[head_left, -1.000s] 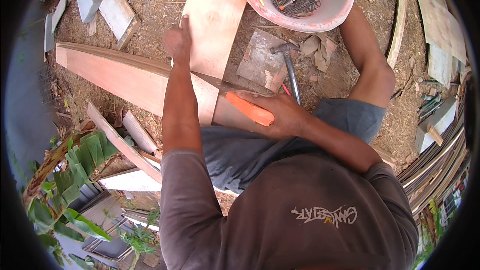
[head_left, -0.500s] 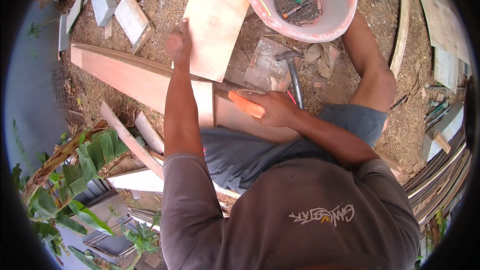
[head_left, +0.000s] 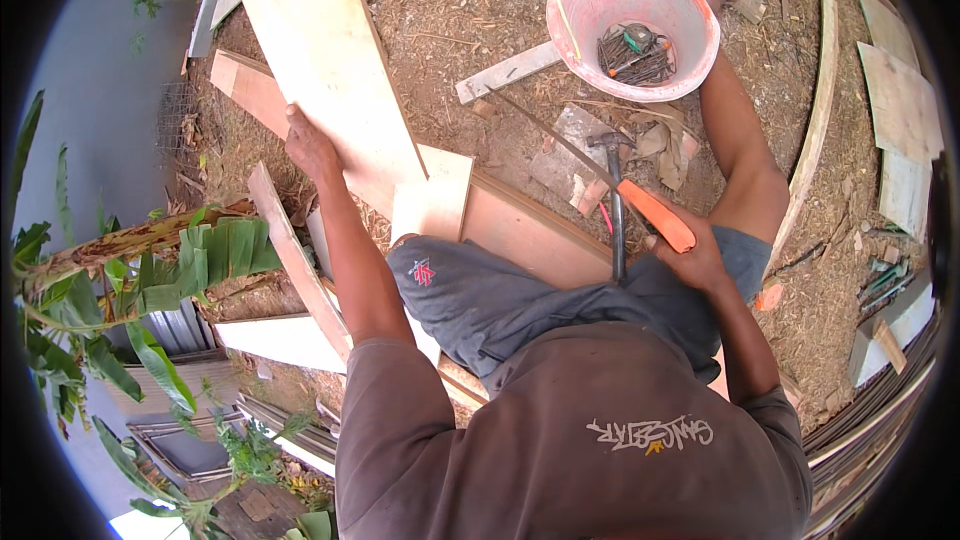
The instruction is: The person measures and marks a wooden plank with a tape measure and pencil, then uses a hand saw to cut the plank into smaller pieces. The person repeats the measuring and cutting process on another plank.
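Note:
My left hand (head_left: 314,146) grips the lower left edge of a wide pale wooden board (head_left: 315,35), which lies slanted across other wood. In my right hand (head_left: 692,258), over my right thigh, is the orange handle (head_left: 656,215) of a handsaw. Its narrow blade (head_left: 560,138) points up and left over the ground. A hammer (head_left: 615,190) stands head-up near my thigh, beneath the saw. Below the held board lie a long reddish plank (head_left: 540,230) and a short light wood piece (head_left: 436,202).
A pinkish bucket (head_left: 575,10) with nails and a tape measure stands at the far right of centre, beside my foot. A narrow batten (head_left: 508,72) lies next to it. Plywood sheets (head_left: 900,90) are at the right, banana leaves (head_left: 215,262) at the left.
My right hand has moved right with the saw, whose blade now shows. The board in my left hand has shifted left and tilted the other way. The whole view has also shifted.

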{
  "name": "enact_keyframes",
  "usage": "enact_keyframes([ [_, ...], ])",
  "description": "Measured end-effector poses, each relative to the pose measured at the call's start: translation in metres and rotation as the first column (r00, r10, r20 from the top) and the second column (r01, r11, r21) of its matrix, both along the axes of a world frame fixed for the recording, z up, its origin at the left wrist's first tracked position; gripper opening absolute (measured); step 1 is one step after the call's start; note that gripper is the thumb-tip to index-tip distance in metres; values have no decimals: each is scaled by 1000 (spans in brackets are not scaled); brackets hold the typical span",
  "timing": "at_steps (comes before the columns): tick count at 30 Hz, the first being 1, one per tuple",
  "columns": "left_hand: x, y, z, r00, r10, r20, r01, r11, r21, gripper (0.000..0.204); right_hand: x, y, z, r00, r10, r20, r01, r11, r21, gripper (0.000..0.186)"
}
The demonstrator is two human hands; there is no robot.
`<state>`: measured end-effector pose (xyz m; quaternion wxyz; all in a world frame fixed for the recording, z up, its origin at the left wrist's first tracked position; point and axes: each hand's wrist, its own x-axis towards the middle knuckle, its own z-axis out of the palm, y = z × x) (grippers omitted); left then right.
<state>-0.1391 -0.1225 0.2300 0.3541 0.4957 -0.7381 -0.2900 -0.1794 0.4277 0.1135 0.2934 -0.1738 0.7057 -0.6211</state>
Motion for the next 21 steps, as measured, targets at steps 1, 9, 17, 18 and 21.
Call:
enact_keyframes([
  [1, 27, -3, 15, 995, 62, -76, -64, 998, -19, 86, 1, 8, 3, 1000, -29, -3, 29, 999, -14, 62],
  [9, 290, 9, 74, 758, 518, 396, -413, 851, -324, 85, 2, 56, 29, 982, -175, 67, 184, 968, -173, 55],
  [17, 534, 143, -31, 579, 596, 557, -606, 771, -195, 87, -30, 100, 47, 817, -561, -132, 496, 801, -335, 28],
  [18, 558, 166, -48, 574, 579, 580, -624, 767, -149, 87, -39, 110, 47, 756, -617, -220, 573, 785, -236, 31],
  [21, 623, 236, -88, 470, 466, 750, -668, 743, -42, 89, -64, 136, 38, 611, -604, -512, 640, 757, -130, 41],
])
